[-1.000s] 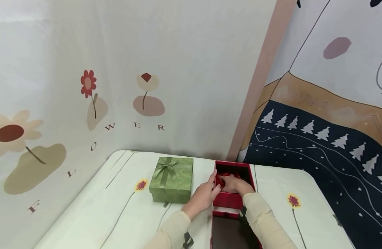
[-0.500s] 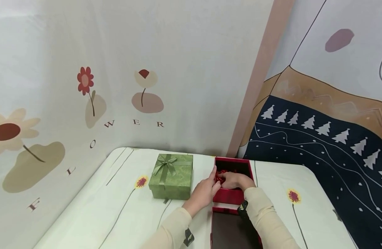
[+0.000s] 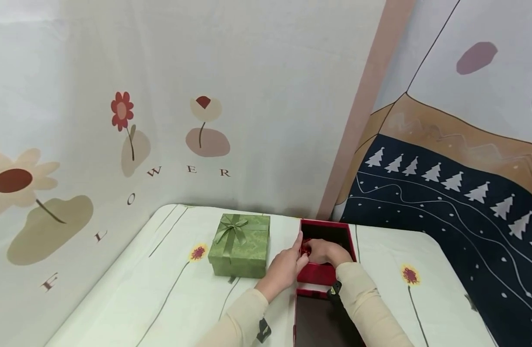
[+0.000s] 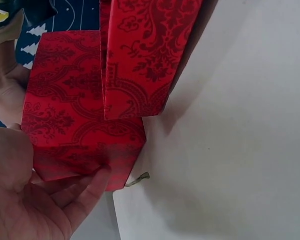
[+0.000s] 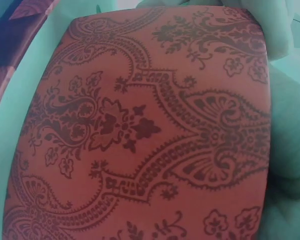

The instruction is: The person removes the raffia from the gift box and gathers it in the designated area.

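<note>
A red patterned gift box [image 3: 315,274] stands uncovered, its dark inside showing. My left hand [image 3: 283,268] holds its left wall, the thumb over the rim; in the left wrist view the fingers [image 4: 89,195] lie along the outside. My right hand [image 3: 328,252] reaches over the near wall into the box, fingers curled down on a bunch of red crinkled filler [image 3: 306,248]. The fingertips are hidden. Red patterned cardboard [image 5: 139,125] fills most of the right wrist view. Just nearer lies the red lid [image 3: 318,315], its brown inner face up.
To the left sits a closed green gift box [image 3: 240,246] with a ribbon bow. Both stand on a table with a white flowered cloth [image 3: 170,289]. A printed curtain [image 3: 270,120] rises behind, and a dark blue tree-patterned one [image 3: 422,217] hangs at the right.
The red filler, spread farther across the box before, now shows only as a small bunch by my right fingers. My right hand has shifted slightly; my left hand stays on the wall.
</note>
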`<state>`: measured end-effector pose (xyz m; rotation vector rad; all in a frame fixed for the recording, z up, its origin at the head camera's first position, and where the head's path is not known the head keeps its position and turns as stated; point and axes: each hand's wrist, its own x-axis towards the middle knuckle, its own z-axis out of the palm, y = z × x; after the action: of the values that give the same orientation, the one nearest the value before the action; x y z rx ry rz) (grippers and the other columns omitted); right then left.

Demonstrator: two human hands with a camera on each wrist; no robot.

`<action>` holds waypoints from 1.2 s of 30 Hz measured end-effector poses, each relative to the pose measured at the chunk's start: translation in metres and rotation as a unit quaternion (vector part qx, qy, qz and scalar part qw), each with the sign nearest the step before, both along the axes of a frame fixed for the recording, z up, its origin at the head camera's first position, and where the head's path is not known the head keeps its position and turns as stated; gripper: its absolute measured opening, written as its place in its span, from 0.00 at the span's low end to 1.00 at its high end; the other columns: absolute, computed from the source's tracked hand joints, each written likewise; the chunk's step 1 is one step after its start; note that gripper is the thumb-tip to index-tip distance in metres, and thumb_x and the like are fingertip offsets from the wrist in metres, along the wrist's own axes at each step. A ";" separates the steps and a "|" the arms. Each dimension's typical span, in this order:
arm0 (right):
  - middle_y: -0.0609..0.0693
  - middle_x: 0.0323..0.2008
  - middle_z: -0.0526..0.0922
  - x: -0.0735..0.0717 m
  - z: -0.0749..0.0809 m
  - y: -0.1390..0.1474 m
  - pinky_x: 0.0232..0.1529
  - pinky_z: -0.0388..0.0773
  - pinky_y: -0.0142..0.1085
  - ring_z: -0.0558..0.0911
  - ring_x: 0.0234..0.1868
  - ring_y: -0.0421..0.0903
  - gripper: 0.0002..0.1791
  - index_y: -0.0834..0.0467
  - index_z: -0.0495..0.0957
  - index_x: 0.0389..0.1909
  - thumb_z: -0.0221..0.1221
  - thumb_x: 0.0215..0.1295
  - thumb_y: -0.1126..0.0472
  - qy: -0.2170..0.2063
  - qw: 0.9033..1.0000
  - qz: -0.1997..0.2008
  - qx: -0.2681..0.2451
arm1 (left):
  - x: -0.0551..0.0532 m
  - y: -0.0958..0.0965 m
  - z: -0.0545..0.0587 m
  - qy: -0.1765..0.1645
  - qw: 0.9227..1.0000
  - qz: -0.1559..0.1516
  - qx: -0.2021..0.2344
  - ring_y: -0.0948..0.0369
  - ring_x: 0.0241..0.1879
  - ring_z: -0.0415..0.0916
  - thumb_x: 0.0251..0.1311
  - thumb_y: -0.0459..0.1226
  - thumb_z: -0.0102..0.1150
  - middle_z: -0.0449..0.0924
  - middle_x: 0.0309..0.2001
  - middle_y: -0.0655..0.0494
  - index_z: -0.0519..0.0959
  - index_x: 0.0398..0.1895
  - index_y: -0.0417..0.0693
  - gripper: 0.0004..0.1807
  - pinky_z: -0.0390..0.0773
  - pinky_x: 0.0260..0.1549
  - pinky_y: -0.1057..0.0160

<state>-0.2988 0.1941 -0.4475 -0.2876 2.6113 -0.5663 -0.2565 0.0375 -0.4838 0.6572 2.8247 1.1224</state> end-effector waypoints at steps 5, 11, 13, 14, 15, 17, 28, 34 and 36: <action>0.57 0.53 0.84 0.002 0.001 0.000 0.55 0.79 0.50 0.78 0.45 0.50 0.21 0.60 0.82 0.59 0.67 0.63 0.65 0.015 1.000 0.000 0.008 | 0.001 0.000 0.001 0.000 1.000 0.003 -0.003 0.65 0.18 0.59 0.75 0.42 0.49 0.65 0.16 0.63 0.52 0.83 0.44 0.37 0.68 0.26 0.64; 0.55 0.44 0.85 0.005 -0.003 0.002 0.47 0.81 0.46 0.78 0.38 0.48 0.16 0.60 0.85 0.52 0.68 0.62 0.69 0.043 0.999 0.002 -0.002 | 0.002 0.002 -0.002 -0.016 1.000 0.001 0.010 0.66 0.16 0.54 0.74 0.41 0.49 0.62 0.15 0.63 0.50 0.84 0.46 0.38 0.63 0.22 0.66; 0.54 0.44 0.86 0.006 -0.006 0.004 0.47 0.81 0.46 0.77 0.38 0.48 0.17 0.60 0.85 0.52 0.69 0.62 0.70 0.050 0.999 0.004 -0.011 | 0.003 0.001 -0.002 -0.023 0.999 -0.004 0.022 0.66 0.16 0.53 0.73 0.40 0.49 0.61 0.15 0.63 0.49 0.84 0.46 0.39 0.61 0.20 0.67; 0.54 0.44 0.86 0.006 -0.008 0.006 0.47 0.82 0.46 0.78 0.38 0.47 0.18 0.60 0.85 0.53 0.69 0.61 0.70 0.054 0.998 0.006 -0.017 | 0.003 0.001 -0.003 -0.026 0.999 -0.006 0.027 0.66 0.16 0.53 0.73 0.39 0.49 0.61 0.15 0.63 0.49 0.84 0.46 0.39 0.60 0.20 0.67; 0.55 0.45 0.86 0.006 -0.010 0.008 0.48 0.82 0.46 0.78 0.38 0.47 0.18 0.60 0.86 0.53 0.69 0.61 0.70 0.057 0.998 0.007 -0.024 | 0.003 0.001 -0.003 -0.028 0.999 -0.006 0.030 0.67 0.16 0.53 0.73 0.40 0.49 0.61 0.15 0.63 0.49 0.84 0.47 0.39 0.61 0.20 0.67; 0.56 0.46 0.86 0.006 -0.014 0.012 0.49 0.82 0.46 0.78 0.39 0.47 0.20 0.60 0.85 0.54 0.70 0.60 0.71 0.061 0.997 0.004 -0.042 | 0.004 0.000 -0.005 -0.029 0.999 -0.003 0.042 0.66 0.18 0.54 0.73 0.40 0.48 0.61 0.16 0.62 0.49 0.84 0.49 0.39 0.62 0.22 0.66; 0.56 0.45 0.86 0.009 -0.018 0.026 0.49 0.83 0.46 0.79 0.39 0.47 0.22 0.63 0.84 0.55 0.72 0.57 0.72 0.087 0.993 -0.003 -0.085 | 0.007 0.001 -0.013 -0.041 0.994 0.009 0.102 0.65 0.24 0.62 0.73 0.44 0.47 0.69 0.24 0.59 0.56 0.83 0.58 0.35 0.73 0.36 0.61; 0.60 0.51 0.85 0.009 0.005 0.033 0.53 0.82 0.50 0.82 0.46 0.51 0.29 0.63 0.81 0.60 0.73 0.54 0.71 0.110 0.991 -0.002 -0.079 | 0.005 -0.002 -0.013 -0.050 0.994 0.011 0.096 0.67 0.16 0.54 0.75 0.46 0.46 0.62 0.15 0.63 0.55 0.83 0.59 0.35 0.71 0.30 0.63; 0.63 0.54 0.84 0.008 0.018 0.036 0.55 0.81 0.53 0.82 0.50 0.54 0.31 0.65 0.80 0.61 0.73 0.53 0.71 0.125 0.989 0.001 -0.079 | 0.003 -0.003 -0.012 -0.051 0.994 0.010 0.098 0.67 0.15 0.53 0.75 0.46 0.45 0.61 0.14 0.64 0.53 0.84 0.59 0.36 0.70 0.26 0.63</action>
<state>-0.2910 0.2297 -0.4299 -0.4362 2.8088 -0.7835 -0.2536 0.0345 -0.4957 0.5642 2.6661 1.4073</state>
